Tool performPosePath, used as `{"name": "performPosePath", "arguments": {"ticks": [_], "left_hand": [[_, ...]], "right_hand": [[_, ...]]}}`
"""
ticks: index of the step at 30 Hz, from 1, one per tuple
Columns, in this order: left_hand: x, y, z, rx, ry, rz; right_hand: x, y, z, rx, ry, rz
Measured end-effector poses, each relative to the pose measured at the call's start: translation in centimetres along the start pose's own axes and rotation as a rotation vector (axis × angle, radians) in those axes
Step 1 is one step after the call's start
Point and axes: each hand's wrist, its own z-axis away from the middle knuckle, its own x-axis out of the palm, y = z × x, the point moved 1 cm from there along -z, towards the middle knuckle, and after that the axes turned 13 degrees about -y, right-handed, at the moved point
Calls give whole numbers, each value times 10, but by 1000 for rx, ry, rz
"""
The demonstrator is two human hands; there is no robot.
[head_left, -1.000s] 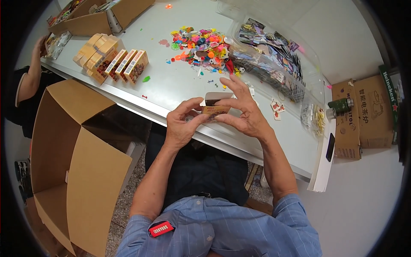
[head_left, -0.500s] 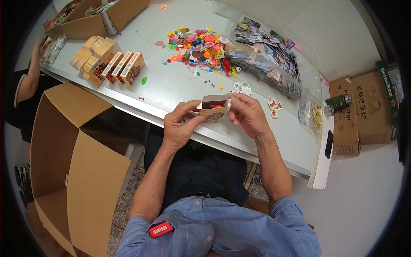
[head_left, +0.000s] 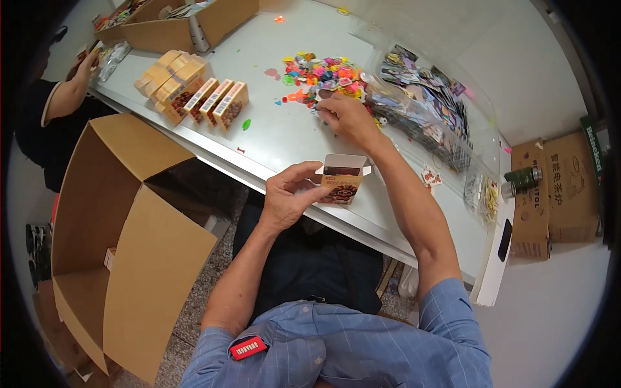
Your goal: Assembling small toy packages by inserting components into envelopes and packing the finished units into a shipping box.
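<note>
R hand has left the box since a sec ago. Both hands were on it at the table edge then; now the R arm is stretched out over the table, fingers bunched down at the near edge of the bright trinket pile, pinching at smth too small to make out. Can't tell if it's got a piece yet.

L hand holds the box alone, thumb and fingers clamped on its side, top flaps up and open, mouth toward the R hand. Box sits just above the table edge, close to the body, well short of the pile.

Reads as: box opened, now fetching a piece to drop in, so filling step just started.

Beyond the R hand: clear bags of stickers. Far L of the L hand: row of finished boxes; big open carton below it.
</note>
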Motion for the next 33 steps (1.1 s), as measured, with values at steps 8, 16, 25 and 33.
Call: {"name": "performPosePath", "arguments": {"ticks": [8, 16, 25, 33], "left_hand": [[-4, 4, -5, 20, 29, 101], [-6, 5, 1, 12, 98, 164], [-12, 6, -4, 44, 218, 65], [-20, 7, -22, 53, 341, 38]], "right_hand": [[9, -13, -45, 52, -151, 177], [26, 2, -84, -120, -263, 392], [19, 2, -87, -122, -321, 376], [-1, 7, -75, 5, -150, -21]]}}
